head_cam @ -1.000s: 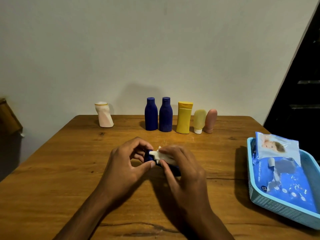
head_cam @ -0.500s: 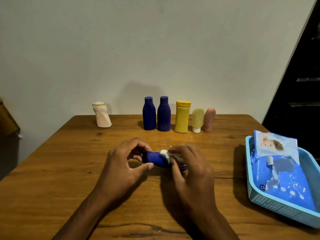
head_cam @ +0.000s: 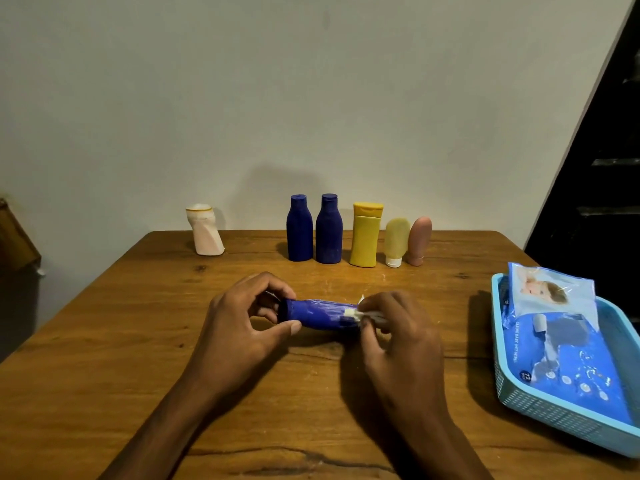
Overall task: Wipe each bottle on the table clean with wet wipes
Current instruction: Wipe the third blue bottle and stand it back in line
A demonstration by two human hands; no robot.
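Observation:
A dark blue bottle (head_cam: 317, 314) lies on its side above the middle of the wooden table (head_cam: 104, 341). My left hand (head_cam: 242, 327) grips its cap end with fingers and thumb curled round it. My right hand (head_cam: 398, 337) pinches a folded white wet wipe (head_cam: 355, 312) against the bottle's other end, which it hides. At the table's back edge stand two more blue bottles (head_cam: 299, 230) (head_cam: 329, 230), a yellow bottle (head_cam: 365, 235), a pale yellow tube (head_cam: 396, 242), a pink tube (head_cam: 419, 240) and, apart to the left, a white bottle (head_cam: 205, 230).
A light blue basket (head_cam: 554, 414) sits at the table's right edge with a blue pack of wet wipes (head_cam: 571, 355) in it. A dark staircase rises behind it. A brown object shows at the far left edge, off the table.
My right hand has slid the wipe to the right along the bottle, from near the cap to the far end, baring most of the blue body. My left hand stays on the cap end.

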